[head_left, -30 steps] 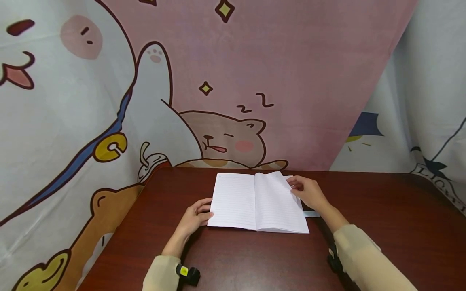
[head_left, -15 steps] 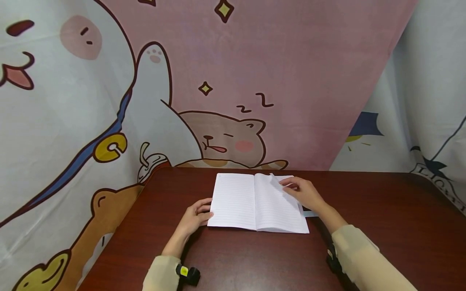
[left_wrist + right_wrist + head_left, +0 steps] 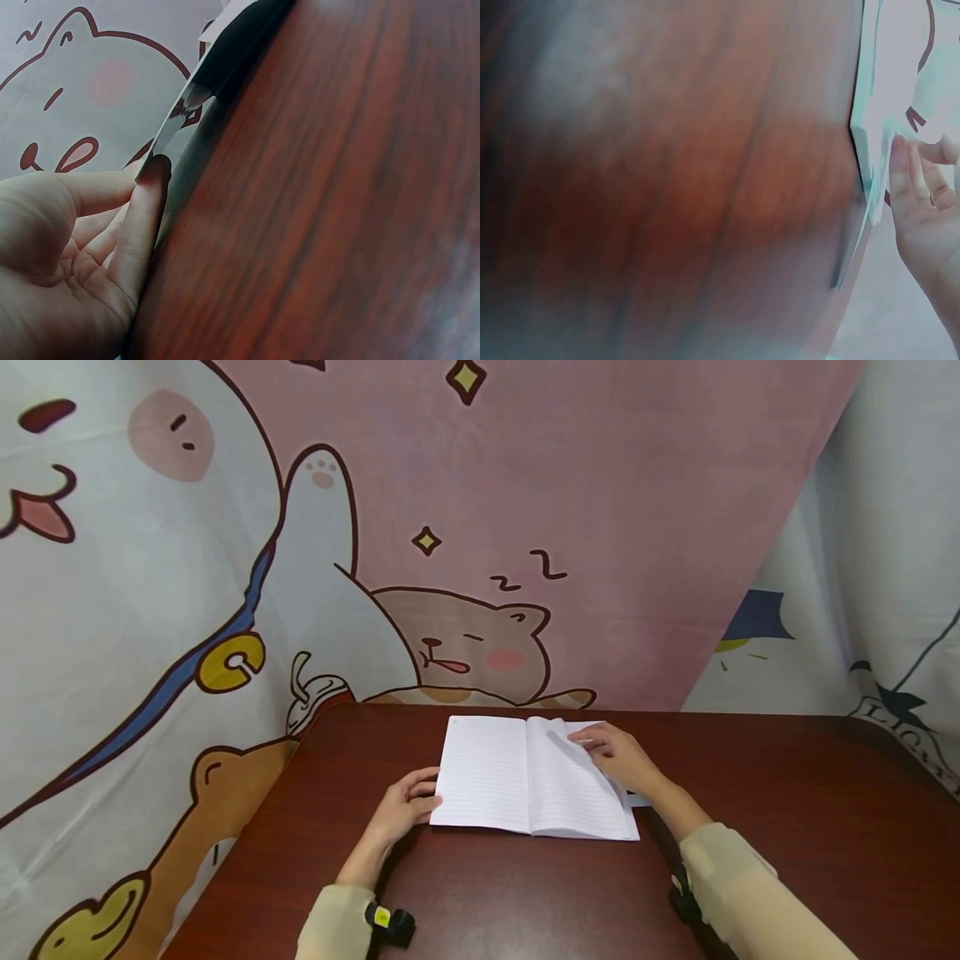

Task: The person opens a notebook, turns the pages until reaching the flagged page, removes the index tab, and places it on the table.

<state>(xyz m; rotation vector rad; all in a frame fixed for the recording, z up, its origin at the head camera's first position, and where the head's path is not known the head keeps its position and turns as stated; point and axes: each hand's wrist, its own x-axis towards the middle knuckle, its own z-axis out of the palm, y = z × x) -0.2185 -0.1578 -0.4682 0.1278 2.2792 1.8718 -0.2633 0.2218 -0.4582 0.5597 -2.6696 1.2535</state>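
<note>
An open notebook point(image 3: 483, 772) with white lined pages lies on the table in the head view. At its left edge my left hand point(image 3: 405, 810) grips it; in the left wrist view the thumb is on one side of the notebook's edge point(image 3: 169, 127) and a finger on the other. Over the upper right page, my right hand point(image 3: 618, 758) pinches a page point(image 3: 558, 768) whose far corner is lifted and bent toward the spine. The right wrist view has the right hand point(image 3: 926, 195) beside the paper, with curled fingers at its edge.
A pale strip point(image 3: 637, 800) sticks out from under the notebook's right side. The dark reddish-brown table point(image 3: 480, 893) reaches a cartoon-printed cloth point(image 3: 637, 527) at the back. Each wrist wears a black camera point(image 3: 393, 925).
My right hand has moved left across the right-hand page, bringing the page's lifted corner toward the spine. My left hand has stayed at the notebook's left edge.
</note>
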